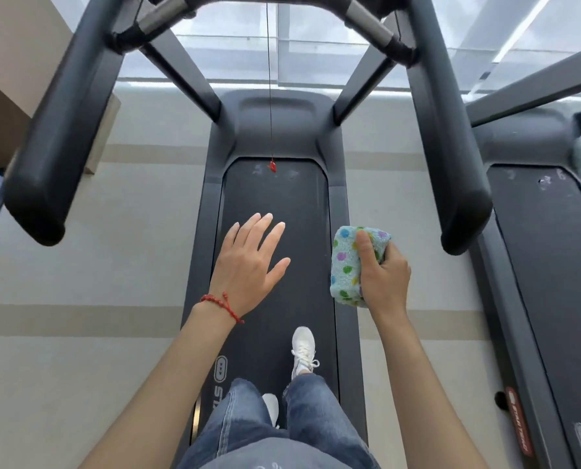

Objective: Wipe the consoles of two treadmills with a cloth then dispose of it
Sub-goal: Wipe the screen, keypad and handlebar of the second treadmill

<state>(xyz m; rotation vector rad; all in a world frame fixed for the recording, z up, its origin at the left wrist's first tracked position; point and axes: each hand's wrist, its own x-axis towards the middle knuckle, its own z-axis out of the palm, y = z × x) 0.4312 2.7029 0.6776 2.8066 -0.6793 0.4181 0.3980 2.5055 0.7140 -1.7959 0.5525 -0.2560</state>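
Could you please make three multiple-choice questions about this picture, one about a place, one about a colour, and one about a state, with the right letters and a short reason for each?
1. Where is the cloth?
A. On the treadmill belt
B. In the right hand
C. Over a handrail

2. What colour is the clip on the hanging safety cord?
A. Red
B. Yellow
C. White

3. How is the left hand?
A. Gripping a handrail
B. Closed in a fist
C. Open, fingers straight, holding nothing

Answers:
1 B: the right hand grips the folded, dotted cloth, thumb across it, above the belt.
2 A: the clip at the end of the cord is red.
3 C: the left hand hovers over the belt with fingers spread, touching nothing.
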